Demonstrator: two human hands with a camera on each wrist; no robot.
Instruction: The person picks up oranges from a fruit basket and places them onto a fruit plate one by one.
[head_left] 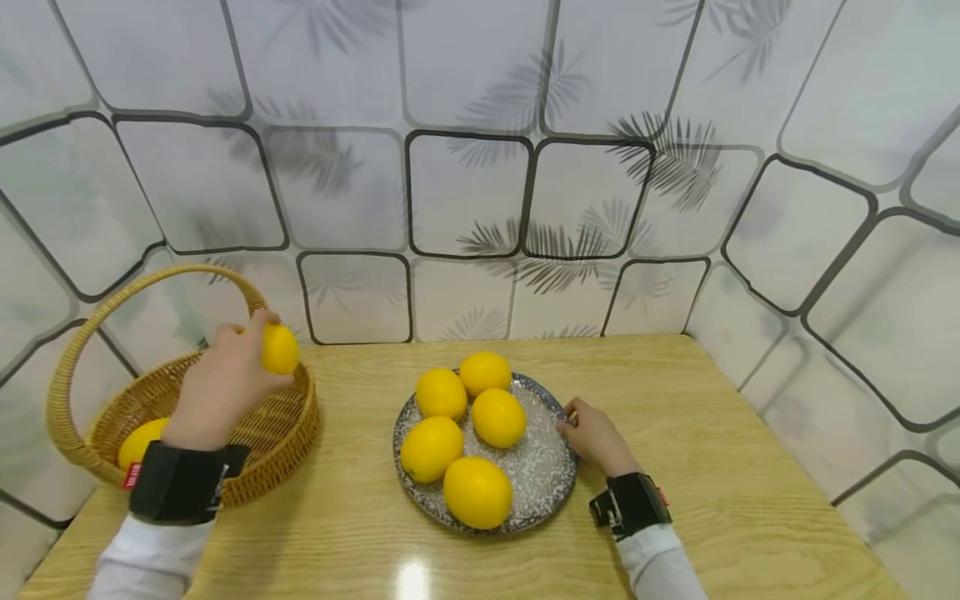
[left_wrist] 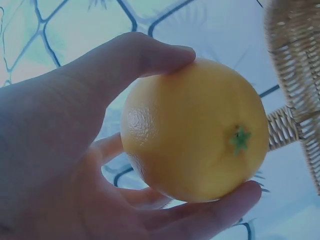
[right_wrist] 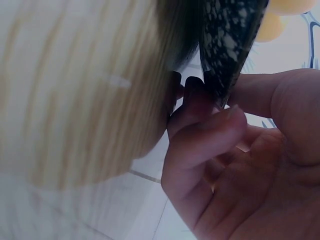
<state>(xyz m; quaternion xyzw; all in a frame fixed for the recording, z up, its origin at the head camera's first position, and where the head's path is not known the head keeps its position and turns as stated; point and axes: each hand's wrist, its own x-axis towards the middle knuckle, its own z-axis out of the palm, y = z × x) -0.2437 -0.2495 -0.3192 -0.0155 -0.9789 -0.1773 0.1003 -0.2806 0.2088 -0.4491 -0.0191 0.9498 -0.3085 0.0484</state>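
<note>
My left hand (head_left: 223,385) grips a yellow orange (head_left: 280,350) above the wicker basket (head_left: 303,421). In the left wrist view the thumb lies on one side of the orange (left_wrist: 195,130) and the fingers curl round the other, with its green star-shaped stem end showing. On the table, a speckled dark-and-white plate (head_left: 542,442) bears several more oranges (head_left: 477,492) on its left and back parts. With thumb and fingers, my right hand (head_left: 600,437) pinches the plate's right rim, seen close up in the right wrist view as a speckled edge (right_wrist: 232,35).
Another yellow fruit (head_left: 142,442) lies in the left part of the basket, partly hidden by my left hand and wrist. The basket's tall handle (head_left: 71,367) arches over it. Behind the wooden table (head_left: 360,533) stands a patterned wall (head_left: 472,200), which continues along the right side.
</note>
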